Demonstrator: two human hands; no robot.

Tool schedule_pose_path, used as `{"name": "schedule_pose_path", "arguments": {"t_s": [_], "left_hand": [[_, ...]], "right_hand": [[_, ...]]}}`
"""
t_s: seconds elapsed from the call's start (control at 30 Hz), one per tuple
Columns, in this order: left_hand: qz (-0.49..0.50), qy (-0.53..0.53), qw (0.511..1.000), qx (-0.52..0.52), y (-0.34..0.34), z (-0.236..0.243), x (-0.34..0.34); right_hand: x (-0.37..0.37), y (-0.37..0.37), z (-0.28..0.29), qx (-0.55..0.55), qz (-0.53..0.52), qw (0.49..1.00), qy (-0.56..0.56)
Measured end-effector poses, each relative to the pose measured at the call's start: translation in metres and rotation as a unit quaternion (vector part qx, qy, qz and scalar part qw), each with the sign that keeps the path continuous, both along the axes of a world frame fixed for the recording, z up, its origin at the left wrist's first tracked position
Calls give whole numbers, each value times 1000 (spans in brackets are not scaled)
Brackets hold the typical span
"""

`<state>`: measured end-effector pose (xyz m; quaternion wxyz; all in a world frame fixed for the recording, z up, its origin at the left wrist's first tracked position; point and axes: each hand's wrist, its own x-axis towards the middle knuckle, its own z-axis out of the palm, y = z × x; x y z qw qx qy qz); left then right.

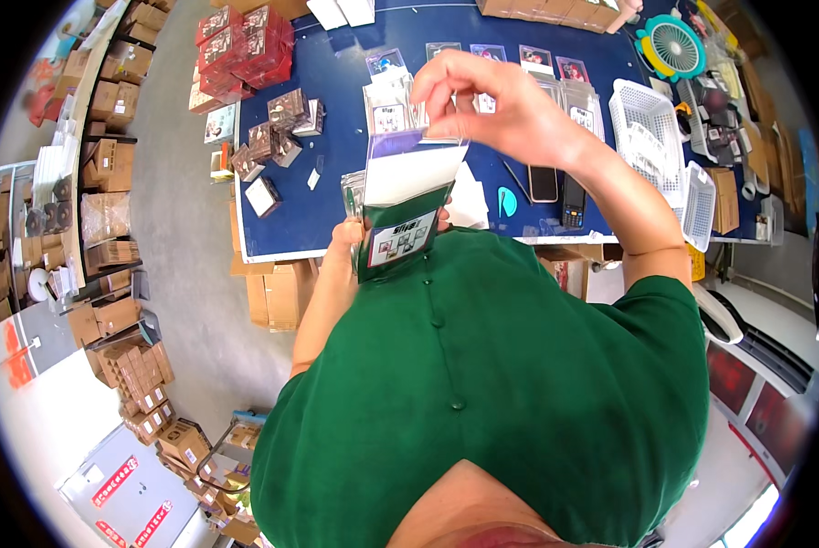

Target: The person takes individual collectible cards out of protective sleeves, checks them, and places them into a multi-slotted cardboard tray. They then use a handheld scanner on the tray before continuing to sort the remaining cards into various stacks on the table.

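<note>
My left hand point(347, 242) grips a clear plastic packet point(400, 233) at the table's front edge, with a dark front, a small pictured label and more clear sleeves behind it. A white insert point(412, 172) with a purple band rises out of the top. My right hand point(482, 100) is bent over that top edge, its thumb and fingers pinched at the clear plastic. Behind the packet, stacks of clear-sleeved cards point(387, 96) lie on the blue table point(327, 210), partly hidden by my hand.
Red boxes point(236, 55) and small brown boxes point(277, 123) sit at left. At right are white baskets point(647, 128), a teal fan point(670, 46), a phone point(543, 183), a handheld scanner point(574, 199) and a teal tool point(506, 201). Cartons point(281, 297) stand under the table; shelving lines the left.
</note>
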<state>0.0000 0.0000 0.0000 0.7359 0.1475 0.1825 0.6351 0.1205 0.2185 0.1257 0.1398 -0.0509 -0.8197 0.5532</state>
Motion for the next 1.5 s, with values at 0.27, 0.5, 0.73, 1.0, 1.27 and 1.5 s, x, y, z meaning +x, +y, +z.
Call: {"name": "schedule_pose_path", "arguments": {"t_s": [0.27, 0.5, 0.73, 1.0, 1.27, 1.5], "left_hand": [[0, -39, 999, -32, 18, -15, 3], [-38, -81, 995, 36, 30, -42, -6], [0, -78, 997, -4, 45, -37, -3], [130, 8, 979, -159, 47, -54, 2], [360, -91, 908, -195, 24, -104, -61], [321, -32, 931, -172, 5, -66, -42]], "right_hand": [[-5, -6, -39, 263, -68, 952, 138], [1, -6, -59, 259, -59, 958, 112], [0, 14, -89, 130, 0, 990, 45], [7, -2, -138, 130, -34, 987, 87], [-43, 58, -243, -306, -114, 941, -88], [-163, 119, -362, 123, -143, 964, -186]]}}
